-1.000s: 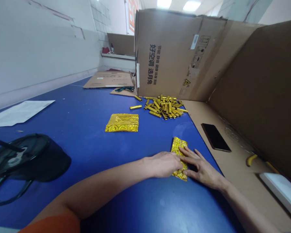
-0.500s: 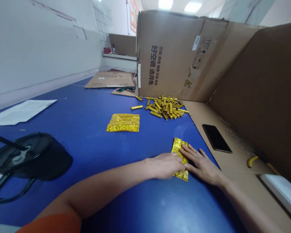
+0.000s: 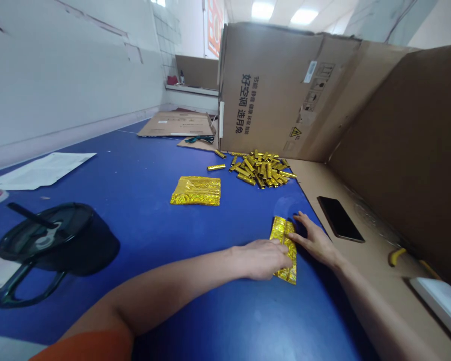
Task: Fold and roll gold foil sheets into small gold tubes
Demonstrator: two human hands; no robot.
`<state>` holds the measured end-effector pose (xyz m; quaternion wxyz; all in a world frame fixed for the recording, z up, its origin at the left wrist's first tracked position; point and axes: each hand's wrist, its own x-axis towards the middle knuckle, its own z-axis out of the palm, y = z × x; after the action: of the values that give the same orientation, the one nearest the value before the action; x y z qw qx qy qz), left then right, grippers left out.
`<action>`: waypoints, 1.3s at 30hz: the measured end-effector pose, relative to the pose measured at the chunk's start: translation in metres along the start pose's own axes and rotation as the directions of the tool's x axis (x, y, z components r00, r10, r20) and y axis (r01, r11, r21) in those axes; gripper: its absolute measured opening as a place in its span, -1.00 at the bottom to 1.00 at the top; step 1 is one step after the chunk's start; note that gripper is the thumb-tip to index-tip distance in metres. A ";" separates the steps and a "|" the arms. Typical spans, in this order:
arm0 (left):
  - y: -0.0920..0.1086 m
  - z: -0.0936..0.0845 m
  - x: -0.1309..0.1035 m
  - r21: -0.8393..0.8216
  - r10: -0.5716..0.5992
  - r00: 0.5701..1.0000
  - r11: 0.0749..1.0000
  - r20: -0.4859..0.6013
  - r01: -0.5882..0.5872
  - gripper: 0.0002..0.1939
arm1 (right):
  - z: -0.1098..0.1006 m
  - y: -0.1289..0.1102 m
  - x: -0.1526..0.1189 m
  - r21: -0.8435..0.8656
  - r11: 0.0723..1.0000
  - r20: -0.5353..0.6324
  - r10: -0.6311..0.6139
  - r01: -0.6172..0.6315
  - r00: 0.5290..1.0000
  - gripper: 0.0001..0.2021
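Observation:
A creased gold foil sheet (image 3: 291, 258) lies on the blue tabletop, its long side running away from me, with a fold or seam down its middle. My left hand (image 3: 265, 258) rests over the sheet's left and middle part, fingers curled together and pressed onto it; the fingertips are partly hidden. At the sheet's right edge is my right hand (image 3: 315, 243), thumb and fingers spread apart, the thumb tip touching the foil. Further left, a second, flat gold foil sheet (image 3: 196, 191) lies by itself. Beyond the hands sits a pile of small rolled gold foil tubes (image 3: 263, 169).
A black lidded mug (image 3: 93, 240) with a straw stands at left, near white paper (image 3: 48, 170). Large cardboard boxes (image 3: 270, 95) wall off the back and right. On cardboard at right lie a phone (image 3: 340, 218), a yellow curved object (image 3: 397, 256) and a white box (image 3: 441, 303).
My right hand has lifted off the foil's upper part and shifted right to its edge, fingers now more bent. My left hand stays on the foil. The view has shifted slightly.

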<state>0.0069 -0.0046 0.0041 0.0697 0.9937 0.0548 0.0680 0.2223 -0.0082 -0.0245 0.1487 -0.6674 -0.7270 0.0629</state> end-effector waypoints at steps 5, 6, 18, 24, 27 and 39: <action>0.001 -0.002 -0.001 -0.010 -0.015 1.000 1.000 0.001 0.015 -0.80 | 0.006 0.009 0.008 -0.012 0.999 0.030 0.036 -0.036 0.999 -0.44; 0.001 -0.002 -0.001 -0.005 -0.013 1.000 1.000 0.000 0.013 -0.80 | 0.007 0.010 0.010 -0.010 0.999 0.034 0.041 -0.041 0.999 -0.43; 0.002 -0.002 0.000 -0.008 -0.017 1.000 1.000 0.027 0.017 -0.86 | 0.005 0.009 0.008 0.173 0.984 0.010 0.044 -0.045 0.999 -0.56; 0.004 -0.005 -0.001 -0.018 -0.042 0.998 0.999 0.047 0.043 -0.80 | -0.007 0.002 0.017 0.460 0.883 0.000 0.110 -0.097 0.994 -0.82; 0.005 -0.005 -0.001 -0.019 -0.045 0.998 0.999 0.051 0.046 -0.81 | -0.013 -0.004 0.022 0.502 0.846 0.073 0.165 -0.179 0.984 -0.84; 0.006 -0.008 -0.004 -0.016 -0.047 0.998 0.999 0.031 0.047 -0.78 | -0.025 -0.004 0.029 0.510 0.748 0.326 0.289 -0.425 0.900 -0.82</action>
<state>0.0026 -0.0101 0.0124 0.0806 0.9924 0.0766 0.0518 0.2237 0.0171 0.0041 0.2424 -0.7078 -0.5442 0.3798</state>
